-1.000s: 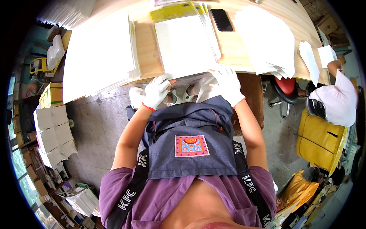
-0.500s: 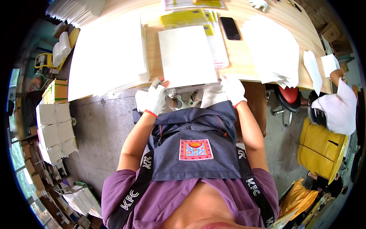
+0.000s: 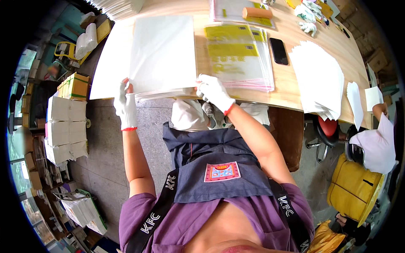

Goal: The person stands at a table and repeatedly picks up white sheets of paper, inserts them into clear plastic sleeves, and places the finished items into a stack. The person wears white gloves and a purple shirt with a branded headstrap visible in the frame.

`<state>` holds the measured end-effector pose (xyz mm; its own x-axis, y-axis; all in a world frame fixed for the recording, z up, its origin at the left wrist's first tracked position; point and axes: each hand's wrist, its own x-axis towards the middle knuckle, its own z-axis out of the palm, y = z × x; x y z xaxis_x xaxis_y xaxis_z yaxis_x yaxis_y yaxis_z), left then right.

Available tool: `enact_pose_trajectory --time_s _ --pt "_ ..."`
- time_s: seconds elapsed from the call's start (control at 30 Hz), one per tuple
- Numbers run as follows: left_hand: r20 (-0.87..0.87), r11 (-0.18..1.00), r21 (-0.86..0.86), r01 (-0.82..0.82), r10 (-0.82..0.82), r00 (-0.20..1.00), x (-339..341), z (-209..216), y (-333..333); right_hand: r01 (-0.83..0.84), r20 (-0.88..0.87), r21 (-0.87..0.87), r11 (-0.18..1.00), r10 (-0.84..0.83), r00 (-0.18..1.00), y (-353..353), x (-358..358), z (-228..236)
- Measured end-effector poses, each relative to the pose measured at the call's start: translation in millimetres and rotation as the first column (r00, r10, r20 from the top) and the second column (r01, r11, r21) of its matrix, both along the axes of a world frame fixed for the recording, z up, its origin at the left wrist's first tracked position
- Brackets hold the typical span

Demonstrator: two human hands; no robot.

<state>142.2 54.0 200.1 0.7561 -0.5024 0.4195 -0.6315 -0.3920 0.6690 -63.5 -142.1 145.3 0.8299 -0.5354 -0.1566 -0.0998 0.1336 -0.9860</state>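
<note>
Both gloved hands on the white paper stack [image 3: 162, 55] at table's [image 3: 291, 90] near edge.

Left hand [image 3: 125, 105] pinches stack's left corner, right hand [image 3: 214, 90] fingers curled on right corner; sheets plain, squared. Clear bags [image 3: 238, 55] just beside; open floor [image 3: 105, 139] below.

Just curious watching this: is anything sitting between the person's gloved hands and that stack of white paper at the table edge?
Nothing visible. The left hand touches the white paper stack at its near left corner, and the right hand touches its near right corner. The clear sleeves with yellow inserts lie beside it.
</note>
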Motion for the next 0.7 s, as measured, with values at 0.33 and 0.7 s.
enact_pose_trajectory --time_s 0.33,0.7 --pt "0.287 0.946 -0.321 -0.051 0.148 0.947 -26 -62 -1 0.399 0.119 -0.056 0.915 -0.391 0.913 -34 -138 -9" --pt "0.260 0.674 0.427 0.603 -0.730 0.632 -186 -107 -148 -0.283 -0.262 -0.951 0.126 -0.814 0.519 -136 -327 47"
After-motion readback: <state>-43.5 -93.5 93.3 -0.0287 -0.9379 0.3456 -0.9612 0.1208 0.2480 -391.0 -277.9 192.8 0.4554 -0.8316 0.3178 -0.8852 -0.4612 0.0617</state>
